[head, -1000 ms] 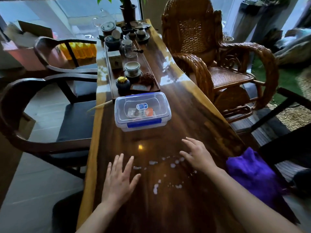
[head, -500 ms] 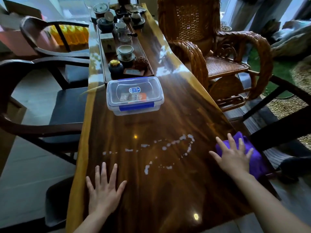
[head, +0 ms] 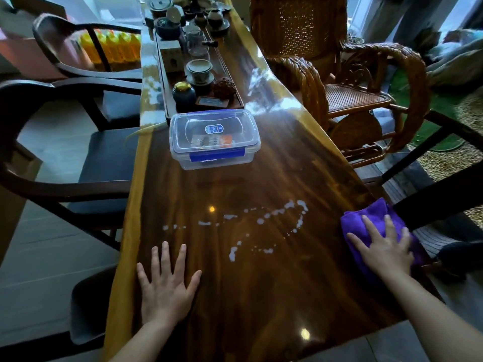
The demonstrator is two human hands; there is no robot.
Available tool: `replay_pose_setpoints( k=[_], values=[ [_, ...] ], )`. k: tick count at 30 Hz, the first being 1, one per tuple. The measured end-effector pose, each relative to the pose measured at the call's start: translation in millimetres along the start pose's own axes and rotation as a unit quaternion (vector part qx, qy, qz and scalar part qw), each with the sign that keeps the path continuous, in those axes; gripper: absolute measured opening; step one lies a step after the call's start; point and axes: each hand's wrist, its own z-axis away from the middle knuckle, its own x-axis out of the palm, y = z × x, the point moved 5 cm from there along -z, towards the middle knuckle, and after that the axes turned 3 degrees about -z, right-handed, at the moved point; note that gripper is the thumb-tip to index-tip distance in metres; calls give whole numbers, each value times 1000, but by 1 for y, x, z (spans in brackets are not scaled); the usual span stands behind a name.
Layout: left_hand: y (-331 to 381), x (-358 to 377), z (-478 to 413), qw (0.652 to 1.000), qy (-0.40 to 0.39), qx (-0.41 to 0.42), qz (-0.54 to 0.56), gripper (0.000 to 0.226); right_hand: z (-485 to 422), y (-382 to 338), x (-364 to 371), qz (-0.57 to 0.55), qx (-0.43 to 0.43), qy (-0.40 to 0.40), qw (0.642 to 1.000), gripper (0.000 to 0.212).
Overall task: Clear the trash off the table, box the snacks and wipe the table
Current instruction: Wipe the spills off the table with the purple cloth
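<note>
Nearest: left hand (head: 166,280) flat on the bench (head: 261,296), palm down, fingers spread, holding nothing. Looks like a brace so the body can lean while the other arm works.

Right hand (head: 384,250) lies flat on top of the purple cloth (head: 366,220) at the bench's right edge. Fingers are extended and pressing down, not curled round it, so the grip is an open palm pinning the cloth rather than a closed hold. The cloth is bunched and partly hangs past the edge. Judgement: the flat press is how you'd drive a cloth across a surface, so the wipe is about to begin.

Between the hands and a bit farther out: white spill drops (head: 264,220) in a looping trail on the dark wood. They sit apart from the cloth and are not yet touched. Likely the wipe target; a sweep leftward from the edge would cover them.

Farther: clear snack box (head: 214,138) with blue latch, lid on, packets visible inside, standing mid-bench well clear of the spill. Boxing looks done, and no loose trash shows on the near bench.

Beyond it, just behind the box: tea tray (head: 167,82) with cups and jars, probably not part of the job. Dark chairs stand at left and a wicker chair (head: 339,74) at right.
</note>
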Motion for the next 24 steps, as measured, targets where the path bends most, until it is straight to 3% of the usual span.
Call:
replay_pose_setpoints(
  k=[6, 13, 15, 20, 24],
  values=[
    [0, 4, -3, 1000, 14, 9, 8, 80, 23, -25, 10, 43, -18, 94, 994, 67],
    [1, 2, -2, 999, 47, 21, 8, 79, 62, -49, 23, -26, -104, 221, 969, 30],
    [2, 3, -2, 998, 50, 23, 8, 80, 83, -58, 27, -34, -171, 237, 956, 34],
    [2, 6, -5, 998, 66, 17, 16, 80, 143, -88, 51, 45, -385, 173, 905, 41],
    [3, 3, -3, 997, 80, 13, 14, 79, 113, -77, 57, 103, -310, 74, 942, 69]
  ],
)
